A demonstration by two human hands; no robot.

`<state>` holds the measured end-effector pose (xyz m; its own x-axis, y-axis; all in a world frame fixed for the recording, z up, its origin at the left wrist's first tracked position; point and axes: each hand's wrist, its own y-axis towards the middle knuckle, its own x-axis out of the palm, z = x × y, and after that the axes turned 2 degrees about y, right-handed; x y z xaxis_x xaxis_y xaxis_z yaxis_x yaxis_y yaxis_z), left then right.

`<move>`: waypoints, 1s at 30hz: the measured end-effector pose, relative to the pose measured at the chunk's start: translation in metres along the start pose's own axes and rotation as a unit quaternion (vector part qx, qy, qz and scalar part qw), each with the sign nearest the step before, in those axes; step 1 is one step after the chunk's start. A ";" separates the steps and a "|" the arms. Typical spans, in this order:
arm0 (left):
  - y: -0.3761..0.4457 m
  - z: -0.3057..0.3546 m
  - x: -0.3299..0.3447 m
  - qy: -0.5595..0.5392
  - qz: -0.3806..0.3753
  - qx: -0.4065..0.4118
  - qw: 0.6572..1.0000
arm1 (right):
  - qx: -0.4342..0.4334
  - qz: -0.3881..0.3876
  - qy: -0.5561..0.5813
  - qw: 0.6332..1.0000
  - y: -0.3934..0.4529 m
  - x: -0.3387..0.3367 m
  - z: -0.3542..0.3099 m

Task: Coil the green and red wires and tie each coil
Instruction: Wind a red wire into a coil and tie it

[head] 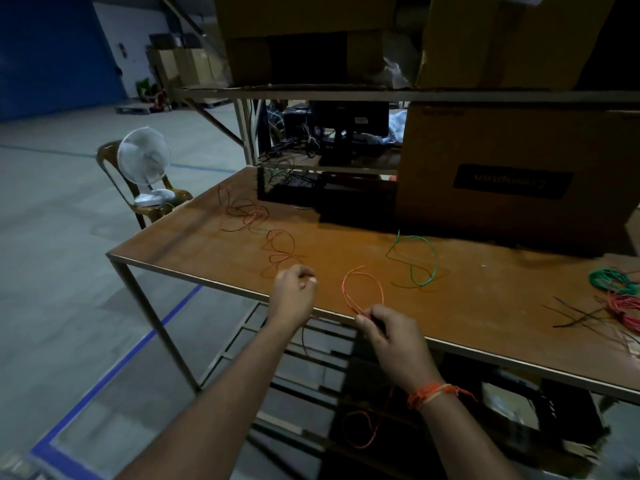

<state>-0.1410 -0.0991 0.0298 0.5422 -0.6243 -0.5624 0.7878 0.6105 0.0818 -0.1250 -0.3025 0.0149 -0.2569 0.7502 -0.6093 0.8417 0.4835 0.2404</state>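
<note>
Bare tabletop [214, 258] open along near edge and centre. Loose red wire [247, 211] sprawls far left, green wire [415, 259] loops mid-table. Cardboard box [512, 174] blocks the back; tied coils [616, 289] (plus dark ties) crowd the right edge.

The scene is dim overall, with the brightest patch on the orange-brown desk [346, 244] top, where light falls from above and somewhat from the left. The cardboard box [512, 178] on the desk throws a dark shadow forward and leftward, and the shelving under the desk sinks nearly to black. The wires cast thin, soft shadows beside themselves. Wide-angle distortion bends the desk edge and the floor's blue tape line [114, 372] — strongest toward the corners. The lower left corner is smeared with blur; the white fan [143, 161] looks soft and slightly hazy.
</note>
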 end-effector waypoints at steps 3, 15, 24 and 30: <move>0.044 -0.013 -0.009 0.105 0.026 0.045 0.993 | 0.012 0.002 0.018 1.000 0.011 0.008 -0.005; 0.116 -0.057 -0.008 0.289 -0.053 0.039 0.955 | 0.036 0.007 0.038 0.999 0.029 0.028 -0.003; -0.001 -0.031 0.018 0.192 -0.016 -0.007 0.981 | 0.040 -0.008 0.042 0.998 -0.010 0.002 0.009; -0.144 0.022 0.091 -0.123 -0.309 -0.122 0.935 | 0.071 0.024 0.078 0.994 -0.073 -0.043 0.046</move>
<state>-0.1987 -0.2544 -0.0146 0.0788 -0.9696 -0.2318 0.8993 0.1694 -0.4031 -0.1533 -0.3906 -0.0108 -0.2770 0.8370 -0.4720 0.9105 0.3856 0.1495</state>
